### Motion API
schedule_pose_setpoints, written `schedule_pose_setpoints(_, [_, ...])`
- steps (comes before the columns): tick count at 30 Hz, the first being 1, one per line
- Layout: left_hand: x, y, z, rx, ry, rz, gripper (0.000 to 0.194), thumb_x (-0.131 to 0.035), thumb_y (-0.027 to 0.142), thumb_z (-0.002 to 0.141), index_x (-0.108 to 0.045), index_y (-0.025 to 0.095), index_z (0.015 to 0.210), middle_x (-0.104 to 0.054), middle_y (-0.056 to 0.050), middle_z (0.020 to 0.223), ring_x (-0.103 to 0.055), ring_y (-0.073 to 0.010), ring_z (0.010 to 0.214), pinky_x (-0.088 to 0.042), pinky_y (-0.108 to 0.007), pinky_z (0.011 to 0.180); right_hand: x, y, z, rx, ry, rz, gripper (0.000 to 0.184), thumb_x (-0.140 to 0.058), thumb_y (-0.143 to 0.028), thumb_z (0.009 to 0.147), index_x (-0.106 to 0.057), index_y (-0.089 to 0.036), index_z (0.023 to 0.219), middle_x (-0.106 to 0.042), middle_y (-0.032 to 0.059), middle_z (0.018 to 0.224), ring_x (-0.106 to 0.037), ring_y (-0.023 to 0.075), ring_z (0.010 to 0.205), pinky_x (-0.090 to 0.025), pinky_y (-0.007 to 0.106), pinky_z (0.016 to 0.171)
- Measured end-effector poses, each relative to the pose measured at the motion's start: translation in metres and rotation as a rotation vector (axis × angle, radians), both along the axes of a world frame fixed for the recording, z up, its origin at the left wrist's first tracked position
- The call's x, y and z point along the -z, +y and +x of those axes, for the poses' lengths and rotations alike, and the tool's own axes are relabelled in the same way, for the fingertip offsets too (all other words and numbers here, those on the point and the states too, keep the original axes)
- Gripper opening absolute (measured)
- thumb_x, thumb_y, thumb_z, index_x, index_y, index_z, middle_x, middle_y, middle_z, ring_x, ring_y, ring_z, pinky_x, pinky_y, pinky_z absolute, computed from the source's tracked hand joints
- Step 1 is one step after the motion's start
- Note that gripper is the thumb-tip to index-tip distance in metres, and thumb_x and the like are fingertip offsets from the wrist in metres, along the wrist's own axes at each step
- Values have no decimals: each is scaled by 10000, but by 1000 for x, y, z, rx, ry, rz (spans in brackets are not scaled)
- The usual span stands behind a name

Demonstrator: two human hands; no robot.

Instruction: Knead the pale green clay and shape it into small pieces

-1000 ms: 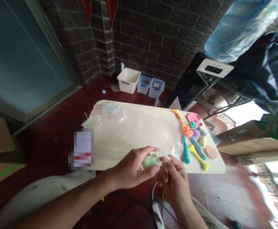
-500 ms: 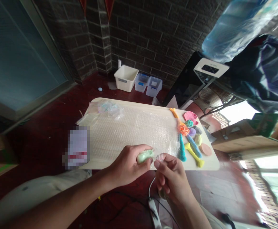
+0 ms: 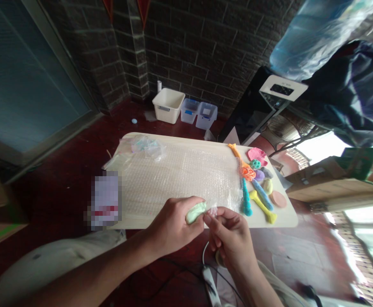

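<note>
"in the head view, what does the left hand have?"

"a pale green clay lump — thumb and fingers are curled round it, so that grip is closed."

"and where is the lump?"

"at the near side of the table, in front of the bubble wrap, with its right end just beside the other hand."

"so what's the right hand doing?"

"its thumb and forefinger pinch a crumpled bit of clear plastic film. whether the film is attached to the lump, i can't tell."

"what lies to the right of them?"

"a cluster of shaped pieces: a teal rod closest to the wrap, then a yellow bone shape, a blue rod and a peach disc. further back sit an orange coil, a purple ball and a pink dish."

"anything at the far left?"

"crumpled clear bags on the table — and on the floor beyond, a cream basket beside two clear bins."
</note>
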State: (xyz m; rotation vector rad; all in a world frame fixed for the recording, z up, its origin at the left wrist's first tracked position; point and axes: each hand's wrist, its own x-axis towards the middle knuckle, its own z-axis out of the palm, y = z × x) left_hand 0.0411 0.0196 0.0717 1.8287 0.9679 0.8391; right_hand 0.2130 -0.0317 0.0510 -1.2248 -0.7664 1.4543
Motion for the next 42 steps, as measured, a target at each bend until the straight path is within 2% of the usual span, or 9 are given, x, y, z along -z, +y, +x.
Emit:
schedule_pose_setpoints(7, [3,1,-2,-13,-36,-43,208,-625,242,917,-731,147,1070,-728,-42,814,-634,-162,697,-461,-259,643,10,-1,1,64,-142,85,284,-918,-320,755,-794,-168,961,-521,-78,424,-376,34,334,-307,146,353])
schedule_pose_setpoints(11, [5,3,-5,-4,-77,-149,316,-654,311,933,-681,173,1215,-735,-48,893,-654,-173,745,-488,-254,663,4,1,2,31,-139,59,272,-905,-365,765,-812,-145,895,-516,-67,389,-345,29,307,-266,152,337])
schedule_pose_setpoints(16, [6,4,-4,45,-248,-455,385,-702,438,923,-650,174,1198,-635,5,735,-538,-119,582,-410,-218,521,-18,5,0,70,164,-27,328,-886,-430,758,-721,-156,680,-421,-105,350,-284,27,281,-286,166,320])
schedule_pose_setpoints(19, [1,0,0,53,-390,-634,370,-722,432,912,-649,145,1134,-565,39,630,-475,-92,507,-389,-211,489,-25,6,-1,52,326,-69,298,-866,-408,776,-705,-168,705,-357,-139,355,-210,19,284,-312,172,336])
schedule_pose_setpoints(21, [-4,-4,2,23,-464,-697,313,-720,402,914,-662,132,1060,-546,43,597,-462,-82,488,-380,-207,481,-25,4,-2,30,253,6,296,-839,-439,805,-730,-166,765,-370,-132,361,-227,30,291,-294,179,339])
schedule_pose_setpoints(26, [-18,-17,-4,2,-611,-812,201,-690,344,913,-656,147,887,-488,56,539,-399,-72,453,-341,-198,439,-25,-2,-2,-96,-252,430,346,-850,-343,811,-786,-171,1104,-497,-81,527,-399,70,469,-329,202,473])
schedule_pose_setpoints(30, [-27,-32,-17,-16,-621,-858,185,-706,328,896,-641,155,888,-440,80,516,-319,-59,426,-300,-190,416,-36,-10,-8,-192,-389,467,303,-796,-333,872,-793,-167,1126,-431,-84,542,-334,75,500,-277,212,481])
schedule_pose_setpoints(38, [-40,-55,-36,-29,-563,-904,224,-737,302,827,-631,166,970,-405,94,505,-268,-57,429,-231,-173,402,-48,-31,-28,-327,-35,376,387,-830,-418,839,-705,-165,1103,-475,-108,492,-409,67,400,-298,174,421])
schedule_pose_setpoints(42, [-42,-66,-40,-17,-571,-927,254,-728,278,807,-635,166,1014,-400,95,500,-246,-58,421,-211,-174,398,-49,-47,-34,-249,-32,421,331,-876,-380,794,-732,-153,987,-458,-103,506,-370,59,452,-291,177,456])
